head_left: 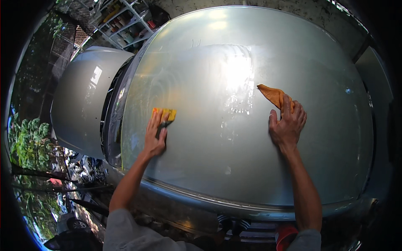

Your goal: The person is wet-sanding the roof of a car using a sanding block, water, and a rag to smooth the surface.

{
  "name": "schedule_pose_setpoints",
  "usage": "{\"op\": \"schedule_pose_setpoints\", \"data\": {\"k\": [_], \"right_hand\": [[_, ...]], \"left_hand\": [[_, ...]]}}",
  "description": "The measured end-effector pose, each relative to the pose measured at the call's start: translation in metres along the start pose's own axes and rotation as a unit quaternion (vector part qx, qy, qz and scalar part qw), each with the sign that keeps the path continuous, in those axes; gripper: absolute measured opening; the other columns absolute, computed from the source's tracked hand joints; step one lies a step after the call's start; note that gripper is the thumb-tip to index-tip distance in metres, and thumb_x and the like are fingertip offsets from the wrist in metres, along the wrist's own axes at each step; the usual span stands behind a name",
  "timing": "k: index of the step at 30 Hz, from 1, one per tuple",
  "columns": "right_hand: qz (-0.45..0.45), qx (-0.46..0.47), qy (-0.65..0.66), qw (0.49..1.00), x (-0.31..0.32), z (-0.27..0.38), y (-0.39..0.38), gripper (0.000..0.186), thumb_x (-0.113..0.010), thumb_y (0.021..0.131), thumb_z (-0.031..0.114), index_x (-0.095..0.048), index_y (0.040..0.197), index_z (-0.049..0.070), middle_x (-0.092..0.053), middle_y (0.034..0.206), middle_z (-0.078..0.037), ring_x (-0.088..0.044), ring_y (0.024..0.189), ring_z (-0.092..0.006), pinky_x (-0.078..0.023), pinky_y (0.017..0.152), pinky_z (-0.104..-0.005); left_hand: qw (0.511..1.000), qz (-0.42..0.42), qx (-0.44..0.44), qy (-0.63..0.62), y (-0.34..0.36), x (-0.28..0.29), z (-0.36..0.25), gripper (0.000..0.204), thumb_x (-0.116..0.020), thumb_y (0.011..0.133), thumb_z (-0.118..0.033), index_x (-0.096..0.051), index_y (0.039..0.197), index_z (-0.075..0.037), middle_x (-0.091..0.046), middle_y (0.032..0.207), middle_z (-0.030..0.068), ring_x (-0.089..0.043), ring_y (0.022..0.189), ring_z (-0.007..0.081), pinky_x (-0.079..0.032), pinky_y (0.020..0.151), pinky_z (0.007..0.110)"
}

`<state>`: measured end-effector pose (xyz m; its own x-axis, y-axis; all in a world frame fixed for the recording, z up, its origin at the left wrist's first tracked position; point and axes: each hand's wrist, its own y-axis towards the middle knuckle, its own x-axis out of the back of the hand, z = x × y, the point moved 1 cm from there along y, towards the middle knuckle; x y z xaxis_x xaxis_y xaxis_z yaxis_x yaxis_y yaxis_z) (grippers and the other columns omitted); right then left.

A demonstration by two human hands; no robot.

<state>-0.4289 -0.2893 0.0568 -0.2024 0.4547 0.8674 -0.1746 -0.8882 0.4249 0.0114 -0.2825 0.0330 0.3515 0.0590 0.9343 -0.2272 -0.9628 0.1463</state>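
Under my left hand (155, 137) is a small flat yellow pad (171, 114) with red marks, pressed on the left part of a silver-green car roof (209, 154). The fingers lie across the pad and hide much of it; I cannot tell its exact kind. My right hand (288, 127) rests farther right on the roof, its fingers bent over a bunched orange cloth (271, 94). One end of the cloth sticks out to the far left of the fingers. Hazy, curved smears and wet-looking spots mark the roof between and beyond my hands.
To the left are the windshield (114, 113) and the hood (79, 100). A metal shelf (130, 25) with assorted things stands at the far left. Near me, below the roof's edge, are a red bucket (285, 236) and a slatted surface (261, 232). Green plants (29, 136) grow on the left.
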Motion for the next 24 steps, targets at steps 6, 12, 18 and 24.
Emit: {"op": "schedule_pose_setpoints", "data": {"k": [6, 12, 18, 24], "right_hand": [[0.001, -0.002, 0.025, 1.000, -0.006, 0.012, 0.005, 0.062, -0.061, 0.080, 0.030, -0.045, 0.137, 0.011, -0.046, 0.125, -0.022, -0.041, 0.124, -0.0377, -0.025, 0.109, -0.0570], [-0.012, 0.001, 0.005, 1.000, -0.004, 0.007, 0.004, 0.063, -0.061, 0.080, 0.032, -0.045, 0.136, 0.011, -0.047, 0.124, -0.022, -0.041, 0.124, -0.0373, -0.026, 0.108, -0.0580], [-0.024, -0.005, -0.002, 1.000, -0.013, 0.004, 0.000, 0.062, -0.061, 0.080, 0.034, -0.046, 0.135, 0.011, -0.048, 0.124, -0.021, -0.041, 0.123, -0.0371, -0.026, 0.108, -0.0591], [0.013, -0.016, 0.012, 1.000, -0.004, 0.026, 0.007, 0.060, -0.059, 0.083, 0.033, -0.045, 0.137, 0.011, -0.046, 0.128, -0.022, -0.040, 0.126, -0.0363, -0.023, 0.111, -0.0566]], "left_hand": [[0.999, -0.032, 0.036, 0.021, 0.077, 0.005, -0.056, 0.055, -0.040, 0.095, -0.025, -0.034, 0.149, -0.018, -0.027, 0.156, 0.0130, -0.017, 0.146, 0.0323, -0.011, 0.118, 0.046], [1.000, -0.007, -0.016, 0.019, 0.059, 0.008, -0.056, 0.053, -0.035, 0.096, -0.027, -0.034, 0.149, -0.019, -0.026, 0.156, 0.0130, -0.018, 0.145, 0.0331, -0.010, 0.118, 0.045], [0.994, 0.054, -0.093, 0.016, 0.040, -0.020, -0.109, 0.056, -0.039, 0.094, -0.029, -0.035, 0.149, -0.021, -0.027, 0.155, 0.0133, -0.018, 0.146, 0.0342, -0.011, 0.118, 0.047], [0.998, -0.040, 0.006, 0.039, 0.144, 0.006, -0.042, 0.055, -0.036, 0.096, -0.032, -0.037, 0.147, -0.013, -0.028, 0.155, 0.0157, -0.021, 0.144, 0.0352, -0.013, 0.118, 0.043]]}}
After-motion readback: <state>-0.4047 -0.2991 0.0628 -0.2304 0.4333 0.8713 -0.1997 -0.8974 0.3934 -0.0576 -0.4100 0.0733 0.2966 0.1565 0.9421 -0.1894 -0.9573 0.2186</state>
